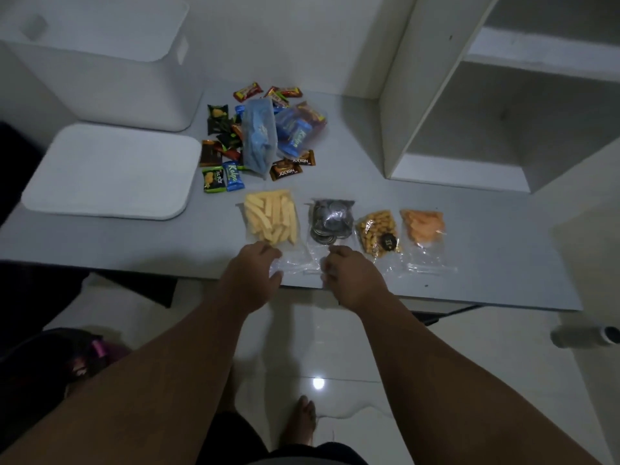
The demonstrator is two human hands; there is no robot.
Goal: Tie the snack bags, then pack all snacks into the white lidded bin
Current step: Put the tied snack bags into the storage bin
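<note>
Both hands at six o'clock: left hand (256, 268) loosely spread, grip unclear, on the yellow-stick bag (271, 220); right hand (349, 271) curled, pinching the dark-biscuit bag (330, 220); "Nextar" wrappers (292, 166) at twelve.

On the table (486, 263), 4 snack bags (332, 223) lie in a row before the wrapped snacks (261, 135), right of the lid (110, 172).

Clear glossy plastic bags (424, 243), seemingly.

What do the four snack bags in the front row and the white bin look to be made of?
The snack bags, such as the yellow-stick bag, look like thin clear glossy plastic film: contents show through and the empty ends crinkle and glint. The white bin and its lid look like matte moulded plastic, smooth with rounded corners.
</note>
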